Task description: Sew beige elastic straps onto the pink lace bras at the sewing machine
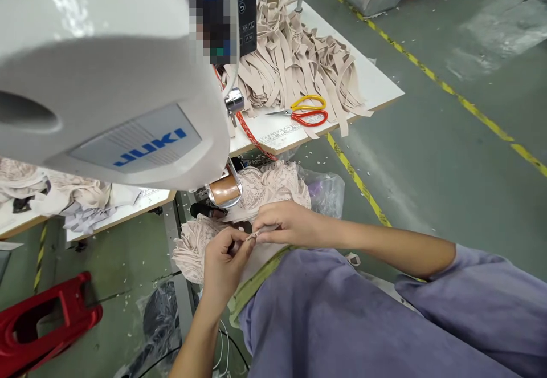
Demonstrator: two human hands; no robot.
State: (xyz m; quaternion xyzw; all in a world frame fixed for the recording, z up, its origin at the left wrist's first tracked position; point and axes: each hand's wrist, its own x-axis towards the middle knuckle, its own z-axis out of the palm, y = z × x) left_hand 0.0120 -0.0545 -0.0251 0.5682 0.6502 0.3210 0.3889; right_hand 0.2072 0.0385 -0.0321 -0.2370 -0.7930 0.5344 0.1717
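Observation:
Both hands meet over my lap, fingertips close together. My left hand [226,258] pinches a small beige fabric piece [252,235] between thumb and fingers. From the other side, my right hand [290,224] grips the same piece, with its fingers curled in. Around them lies beige lace fabric: one bunch [192,250] beside my left hand, another [273,184] beyond my right hand. Just past the hands is the brown part [225,189] in a metal frame under the machine head. How the piece continues between the fingers is hidden.
A white JUKI sewing machine [128,110] fills the upper left. Red and yellow scissors [310,111] and a pile of beige straps [299,59] lie on the white table [380,90]. A red stool [51,315] stands on the floor at the lower left.

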